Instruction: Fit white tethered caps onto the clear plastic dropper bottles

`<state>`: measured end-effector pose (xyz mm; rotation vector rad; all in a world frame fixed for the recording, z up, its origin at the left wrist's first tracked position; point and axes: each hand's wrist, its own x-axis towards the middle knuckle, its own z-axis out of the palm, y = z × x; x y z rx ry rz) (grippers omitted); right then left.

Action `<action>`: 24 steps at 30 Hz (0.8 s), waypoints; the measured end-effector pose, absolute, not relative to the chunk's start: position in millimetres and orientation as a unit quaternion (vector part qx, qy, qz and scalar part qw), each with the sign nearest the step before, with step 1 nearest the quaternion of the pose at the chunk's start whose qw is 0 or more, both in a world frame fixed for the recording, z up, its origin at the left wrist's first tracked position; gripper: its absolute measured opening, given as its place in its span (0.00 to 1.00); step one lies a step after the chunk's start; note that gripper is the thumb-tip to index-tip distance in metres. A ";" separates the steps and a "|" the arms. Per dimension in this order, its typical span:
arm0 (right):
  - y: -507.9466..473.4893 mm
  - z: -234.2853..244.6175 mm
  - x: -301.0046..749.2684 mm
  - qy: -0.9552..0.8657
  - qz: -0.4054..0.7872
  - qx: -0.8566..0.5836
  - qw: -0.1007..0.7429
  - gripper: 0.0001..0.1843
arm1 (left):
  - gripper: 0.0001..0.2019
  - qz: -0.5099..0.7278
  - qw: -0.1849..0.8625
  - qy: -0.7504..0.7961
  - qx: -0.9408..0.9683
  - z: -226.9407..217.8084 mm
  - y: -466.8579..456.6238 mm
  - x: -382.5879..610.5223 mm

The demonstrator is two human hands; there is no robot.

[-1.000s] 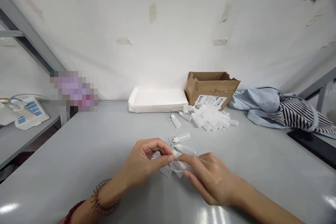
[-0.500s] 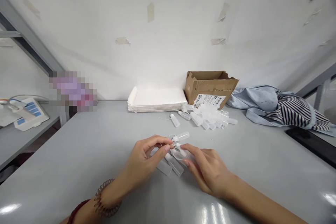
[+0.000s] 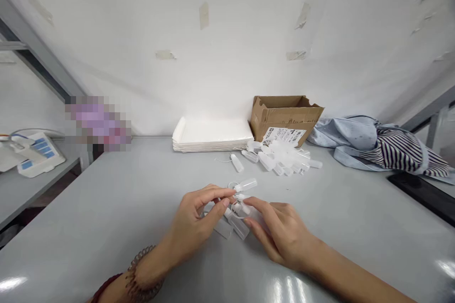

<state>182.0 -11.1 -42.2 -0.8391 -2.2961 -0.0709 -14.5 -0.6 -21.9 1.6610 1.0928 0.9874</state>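
Observation:
Over the grey table, my left hand has its thumb and forefinger drawn close together beside the white caps; anything between them is too small to make out. Facing it, my right hand grips a translucent squeeze bottle, which its fingers partly cover. A thin looped cap strap shows between the hands. Under them lie a squeeze bottle and another, partly hidden by my left hand. Just beyond my fingertips rests a further bottle with a looped strap.
A heap of similar bottles lies before an open cardboard box, with one loose bottle left of it. White padded envelopes are stacked by the wall. At the right are bundled fabric and a black phone-like object.
My right fingertips have shifted slightly left and down with the bottle. More of its white cap and strap now shows between my hands. My left hand has hardly moved.

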 end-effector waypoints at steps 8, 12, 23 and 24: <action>-9.6 -39.3 179.9 -0.876 -0.081 -0.323 0.349 0.10 | 0.10 0.393 0.442 0.439 0.677 -24.1 -3.6 -14.2; -8.4 -41.4 179.8 -0.880 -0.096 -0.318 0.339 0.11 | 0.11 0.394 0.444 0.418 0.688 -24.8 -3.5 -14.3; -6.5 -47.5 181.5 -0.879 -0.087 -0.335 0.329 0.10 | 0.12 0.395 0.435 0.395 0.706 -25.4 -3.9 -15.4; -6.5 -47.6 181.3 -0.878 -0.089 -0.336 0.329 0.10 | 0.12 0.398 0.432 0.392 0.708 -25.2 -3.9 -15.0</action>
